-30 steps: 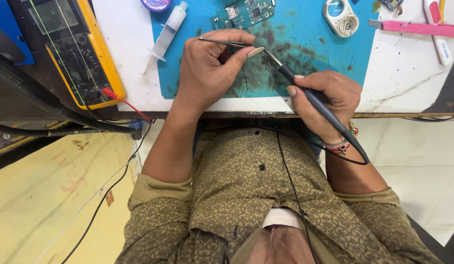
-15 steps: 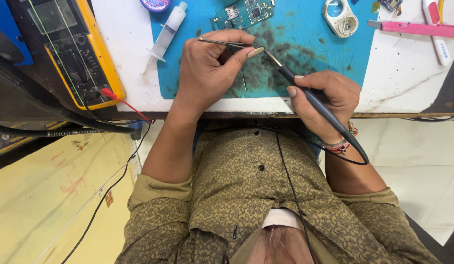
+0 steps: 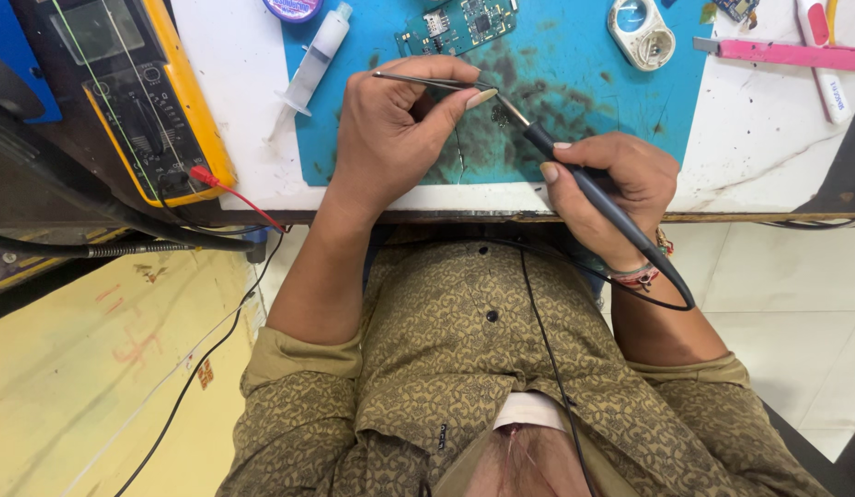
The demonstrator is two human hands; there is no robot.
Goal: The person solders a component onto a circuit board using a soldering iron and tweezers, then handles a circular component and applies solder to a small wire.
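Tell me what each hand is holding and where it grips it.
Left hand: tweezers, pinched near their tips. Right hand: soldering iron, held pen-style along its black handle.

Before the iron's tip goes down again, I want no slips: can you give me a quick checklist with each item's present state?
1. Right hand grips the soldering iron like a pen: ok.
2. Left hand pinches the tweezers: ok.
3. Both tips meet over the blue mat: ok.
4. Part held in the tweezers: cannot tell, too small.
5. Iron's cable lies across the shirt, close to the wrist: not ok.
6. Circuit board away from the tips: ok.
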